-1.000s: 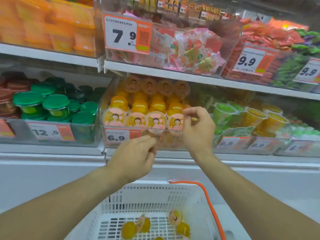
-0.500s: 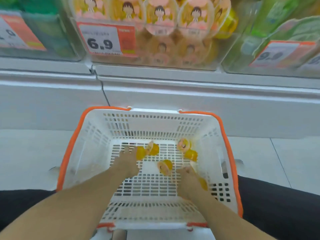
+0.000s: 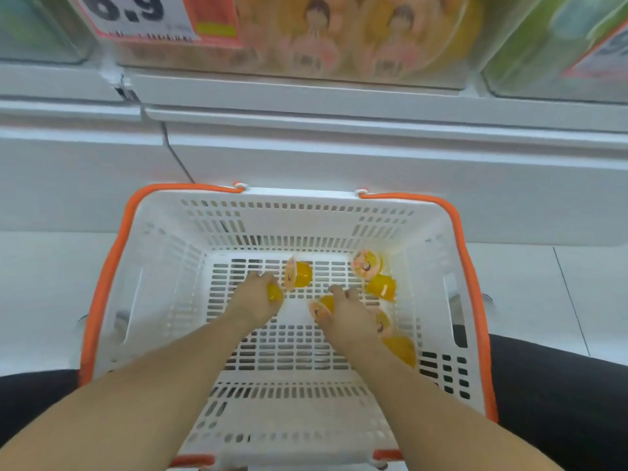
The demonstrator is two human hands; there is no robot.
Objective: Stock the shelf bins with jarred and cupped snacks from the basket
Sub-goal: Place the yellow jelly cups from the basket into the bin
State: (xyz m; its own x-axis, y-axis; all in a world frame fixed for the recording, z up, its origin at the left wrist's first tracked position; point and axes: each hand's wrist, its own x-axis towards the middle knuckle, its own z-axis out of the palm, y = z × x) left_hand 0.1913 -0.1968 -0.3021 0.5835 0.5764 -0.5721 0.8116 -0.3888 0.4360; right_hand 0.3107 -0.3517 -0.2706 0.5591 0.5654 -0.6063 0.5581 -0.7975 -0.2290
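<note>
My left hand [image 3: 259, 297] grips one yellow jelly cup [image 3: 274, 294] in the basket [image 3: 163, 266]; my right hand [image 3: 350, 309] curls round another cup [image 3: 321, 305] (more lie just beyond).

A shop — price tag [image 3: 149, 18] (6.9) on shelf bin [image 3: 339, 45], shopping basket [image 3: 299, 212].

Basket [image 3: 163, 266] open-topped; loose cups [image 3: 380, 287] crowd right side.

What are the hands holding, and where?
Left hand grips a yellow jelly cup round its body; right hand grips another cup likewise.
</note>
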